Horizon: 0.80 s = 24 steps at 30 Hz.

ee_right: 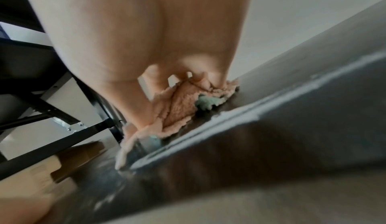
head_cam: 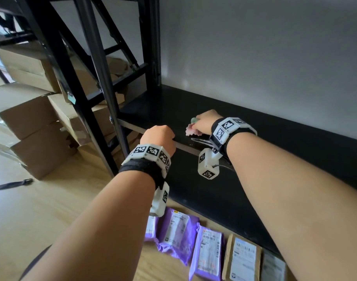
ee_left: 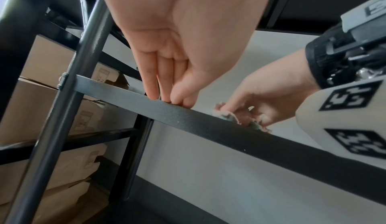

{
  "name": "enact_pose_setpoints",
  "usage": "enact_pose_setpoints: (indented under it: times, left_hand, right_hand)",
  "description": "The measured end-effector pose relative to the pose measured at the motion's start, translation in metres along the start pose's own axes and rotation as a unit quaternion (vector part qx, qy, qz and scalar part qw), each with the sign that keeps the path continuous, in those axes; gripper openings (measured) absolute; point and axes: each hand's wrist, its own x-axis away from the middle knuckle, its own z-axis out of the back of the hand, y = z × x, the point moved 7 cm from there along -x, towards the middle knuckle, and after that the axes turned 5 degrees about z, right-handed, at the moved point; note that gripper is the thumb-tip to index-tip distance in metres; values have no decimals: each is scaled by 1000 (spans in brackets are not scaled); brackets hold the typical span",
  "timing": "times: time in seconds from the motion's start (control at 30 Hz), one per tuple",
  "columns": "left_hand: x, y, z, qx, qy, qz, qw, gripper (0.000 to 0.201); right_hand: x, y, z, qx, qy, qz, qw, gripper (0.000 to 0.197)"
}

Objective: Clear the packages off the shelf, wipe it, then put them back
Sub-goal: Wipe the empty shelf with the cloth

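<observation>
The black shelf (head_cam: 254,159) carries no packages. On its left part my right hand (head_cam: 206,122) presses down on a bunched pink and green cloth (head_cam: 190,130), fingers curled over it. The right wrist view shows the cloth (ee_right: 179,108) crumpled under that hand (ee_right: 188,79), with wet streaks on the shelf (ee_right: 292,95) behind it. My left hand (head_cam: 159,135) holds the shelf's front rail (ee_left: 250,136), fingers on top and thumb in front (ee_left: 167,87). Several packages lie in a row on the floor below: purple bags (head_cam: 176,230) (head_cam: 209,252), a brown parcel (head_cam: 243,258), a grey one (head_cam: 273,268).
Black uprights and braces of the rack (head_cam: 96,78) stand left of the hands. Stacked cardboard boxes (head_cam: 31,118) fill the floor and neighbouring rack to the left. A white wall (head_cam: 254,57) backs the shelf. A dark strap (head_cam: 11,184) lies on the wooden floor (head_cam: 62,209).
</observation>
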Motion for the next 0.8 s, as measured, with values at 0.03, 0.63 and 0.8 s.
enact_pose_setpoints:
  times: [0.03, 0.63, 0.8]
  left_hand:
    - [1, 1, 0, 5, -4, -1, 1000, 45]
    - [41, 33, -14, -53, -62, -61, 995, 51]
    - [47, 41, -10, -30, -47, -71, 996, 45]
  right_hand:
    - [11, -4, 2, -21, 3, 9, 1000, 45]
    - [101, 25, 5, -45, 22, 100, 994, 17]
    - [108, 37, 12, -41, 28, 74, 996, 25]
